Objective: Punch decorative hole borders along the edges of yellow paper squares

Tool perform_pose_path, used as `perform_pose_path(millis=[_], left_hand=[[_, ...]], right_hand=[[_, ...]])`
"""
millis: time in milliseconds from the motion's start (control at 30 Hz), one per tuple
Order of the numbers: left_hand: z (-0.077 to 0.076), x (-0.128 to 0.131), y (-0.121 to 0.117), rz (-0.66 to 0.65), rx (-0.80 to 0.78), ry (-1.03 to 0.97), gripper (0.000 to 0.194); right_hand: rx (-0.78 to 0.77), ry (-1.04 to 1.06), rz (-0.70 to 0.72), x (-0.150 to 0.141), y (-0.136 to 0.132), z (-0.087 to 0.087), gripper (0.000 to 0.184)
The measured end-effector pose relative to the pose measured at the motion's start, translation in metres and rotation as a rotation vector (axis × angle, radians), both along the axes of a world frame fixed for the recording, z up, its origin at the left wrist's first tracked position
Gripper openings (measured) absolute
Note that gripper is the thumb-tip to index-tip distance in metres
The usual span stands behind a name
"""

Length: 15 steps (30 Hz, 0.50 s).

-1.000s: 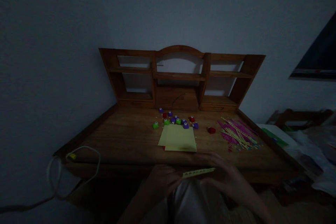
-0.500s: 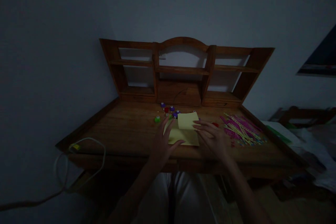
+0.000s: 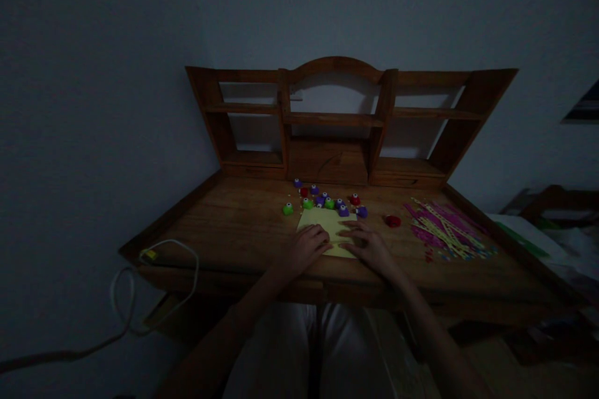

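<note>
A pale yellow sheet of paper lies near the desk's front edge, with a line like a fold or raised edge running across its near part. My left hand is closed, its bent fingers pressed together on the left of that line. On the right side, my right hand has its fingertips over the sheet and its thumb near the same line, gripping the paper there. The fingers cover part of the line. Just beyond the sheet sit several small one-eyed toy figures, among them a green one and a purple one.
A red toy figure lies right of my hands. Farther right is a pile of pink and yellow strips with small coloured bits in front. A wooden shelf unit stands at the back. A white cable loops over the left front edge.
Both hands rose from below the desk edge with a yellow piece of paper and came down onto the yellow sheet. The upright flap seen half a second ago is now lowered under my fingers.
</note>
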State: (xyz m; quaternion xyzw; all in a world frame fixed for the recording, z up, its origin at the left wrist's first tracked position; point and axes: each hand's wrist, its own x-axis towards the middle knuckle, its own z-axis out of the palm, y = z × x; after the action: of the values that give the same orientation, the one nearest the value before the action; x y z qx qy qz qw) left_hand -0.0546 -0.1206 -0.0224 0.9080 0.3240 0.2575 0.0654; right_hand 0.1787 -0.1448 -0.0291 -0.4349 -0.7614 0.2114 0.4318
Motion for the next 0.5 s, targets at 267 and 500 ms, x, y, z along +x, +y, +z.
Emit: perform_pose_path(millis=[267, 500], left_hand=[[0.007, 0.001, 0.004, -0.038, 0.000, 0.041, 0.021], [0.002, 0.002, 0.015, -0.060, -0.177, -0.089, 0.019]], right_hand=[[-0.139, 0.022, 0.034, 0.001, -0.003, 0.002, 0.019], [-0.183, -0.021, 0.077, -0.002, 0.003, 0.010, 0.020]])
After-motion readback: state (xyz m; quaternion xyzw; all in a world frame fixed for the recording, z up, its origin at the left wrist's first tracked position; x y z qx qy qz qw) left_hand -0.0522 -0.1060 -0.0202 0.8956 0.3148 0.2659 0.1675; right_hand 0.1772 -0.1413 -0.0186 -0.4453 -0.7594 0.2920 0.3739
